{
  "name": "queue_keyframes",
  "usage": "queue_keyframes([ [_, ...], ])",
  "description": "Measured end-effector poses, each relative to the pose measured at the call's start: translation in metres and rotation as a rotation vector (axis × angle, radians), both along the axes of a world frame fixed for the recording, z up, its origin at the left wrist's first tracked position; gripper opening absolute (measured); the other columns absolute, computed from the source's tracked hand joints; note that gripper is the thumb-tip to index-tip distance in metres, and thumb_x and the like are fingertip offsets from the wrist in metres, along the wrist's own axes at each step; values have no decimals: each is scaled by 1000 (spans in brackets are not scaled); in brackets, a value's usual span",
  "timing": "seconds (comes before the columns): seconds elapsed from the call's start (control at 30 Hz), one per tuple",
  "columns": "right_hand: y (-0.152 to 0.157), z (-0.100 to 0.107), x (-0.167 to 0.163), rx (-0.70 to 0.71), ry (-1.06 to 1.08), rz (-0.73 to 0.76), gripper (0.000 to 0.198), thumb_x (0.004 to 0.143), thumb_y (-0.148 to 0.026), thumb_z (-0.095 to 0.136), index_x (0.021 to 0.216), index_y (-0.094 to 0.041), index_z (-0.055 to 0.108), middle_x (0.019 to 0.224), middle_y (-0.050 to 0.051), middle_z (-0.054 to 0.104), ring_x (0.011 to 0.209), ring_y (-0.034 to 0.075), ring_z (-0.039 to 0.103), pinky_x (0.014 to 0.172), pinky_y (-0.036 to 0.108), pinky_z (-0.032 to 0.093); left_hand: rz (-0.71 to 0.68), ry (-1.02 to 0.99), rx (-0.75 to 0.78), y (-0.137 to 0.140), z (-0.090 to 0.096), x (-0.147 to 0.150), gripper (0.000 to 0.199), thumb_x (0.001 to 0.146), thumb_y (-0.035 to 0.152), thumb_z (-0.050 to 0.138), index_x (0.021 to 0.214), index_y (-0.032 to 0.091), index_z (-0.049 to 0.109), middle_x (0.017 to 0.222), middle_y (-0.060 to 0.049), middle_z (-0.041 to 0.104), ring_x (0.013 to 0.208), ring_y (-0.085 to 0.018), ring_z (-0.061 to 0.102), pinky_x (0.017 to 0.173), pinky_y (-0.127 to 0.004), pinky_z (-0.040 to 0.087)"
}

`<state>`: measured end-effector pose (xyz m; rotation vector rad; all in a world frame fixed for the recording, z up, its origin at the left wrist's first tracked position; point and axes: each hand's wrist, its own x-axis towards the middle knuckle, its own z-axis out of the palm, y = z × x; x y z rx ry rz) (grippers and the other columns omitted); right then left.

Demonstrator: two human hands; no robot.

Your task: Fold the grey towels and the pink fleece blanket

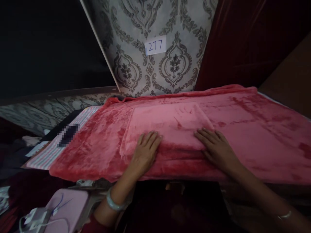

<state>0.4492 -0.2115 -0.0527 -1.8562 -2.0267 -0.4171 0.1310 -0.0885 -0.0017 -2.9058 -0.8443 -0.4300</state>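
Observation:
A folded pink plush cloth (167, 118) lies in front of me as a rectangular bundle. Beneath it a larger pink plush blanket (250, 136) spreads over the table. My left hand (147, 150) rests on the near left part of the bundle, palm down with fingers stretched forward. On the near right corner lies my right hand (216, 145), also flat, its fingers pointing inward and away. Neither hand grasps anything. Both palms hide parts of the bundle's near edge.
A striped cloth (43, 158) shows at the table's left end, with a blurred dark object (69, 135) on it. Behind stand a large dark screen (53, 48) and a wall bearing a card (155, 45) marked 277. A pink stool (70, 207) with a white plug and cables is at lower left.

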Motion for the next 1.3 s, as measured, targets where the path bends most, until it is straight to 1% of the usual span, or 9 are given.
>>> queue_keyframes([
  [0.2, -4, -8, 5, 76, 98, 25, 49, 94, -20, 40, 137, -27, 63, 138, 6, 63, 134, 25, 54, 112, 51, 42, -61, 87, -15, 11, -12, 1, 79, 81, -5, 36, 156, 20, 33, 163, -14, 34, 153, -26, 27, 122, -53, 30],
  [0.57, -8, -31, 4, 215, 124, 67, 57, 90, -7, 34, 134, -26, 65, 135, 6, 65, 128, 20, 59, 105, 45, 52, -132, 19, 31, 24, -38, -24, 71, 87, -2, 36, 154, 20, 40, 158, -13, 42, 148, -21, 37, 121, -48, 36],
  [0.67, -13, -17, 9, 173, 193, 96, 46, 94, -18, 42, 132, -26, 67, 132, 7, 67, 124, 23, 62, 102, 45, 54, -165, -40, -132, 26, -18, -29, 70, 83, 5, 46, 149, 25, 49, 154, -10, 48, 144, -23, 45, 118, -49, 40],
  [0.8, 9, 37, 15, 76, 374, -36, 39, 100, -38, 43, 122, -27, 73, 117, 5, 74, 107, 23, 71, 93, 38, 58, -132, -219, -393, 51, 35, -12, 47, 95, 28, 45, 138, 26, 62, 140, -7, 64, 131, -24, 59, 113, -45, 45],
  [0.93, 91, 104, 11, 71, 396, -159, 52, 102, -36, 35, 147, -19, 54, 144, 7, 59, 131, 22, 56, 110, 36, 45, -12, -279, -311, 106, 84, 49, 55, 92, 43, 51, 140, 16, 59, 145, -13, 59, 135, -28, 55, 116, -44, 41],
  [1.03, 157, 127, 2, -74, 351, -228, 57, 101, -34, 39, 154, -15, 42, 157, 11, 43, 144, 26, 39, 118, 44, 34, 113, -180, -236, 148, 100, 93, 55, 90, 38, 57, 140, 16, 57, 148, -17, 55, 140, -30, 49, 119, -48, 34],
  [1.1, 184, 122, -2, -161, 347, -333, 55, 102, -36, 38, 154, -19, 41, 159, 11, 39, 148, 29, 31, 118, 54, 29, 273, -110, -172, 166, 94, 107, 55, 93, 38, 54, 144, 19, 54, 153, -18, 49, 146, -33, 39, 120, -57, 26],
  [1.2, 196, 88, 0, -228, 360, -462, 51, 103, -40, 32, 148, -23, 48, 155, 10, 46, 146, 32, 31, 114, 63, 28, 497, 1, -157, 180, 59, 103, 56, 97, 43, 45, 147, 18, 49, 157, -21, 42, 150, -38, 31, 118, -67, 21],
  [1.3, 192, 52, 9, -216, 380, -495, 50, 103, -45, 30, 139, -23, 57, 146, 10, 55, 136, 32, 42, 107, 57, 38, 529, 33, -150, 184, 20, 89, 60, 99, 49, 35, 149, 18, 47, 154, -21, 46, 144, -40, 39, 115, -69, 23],
])
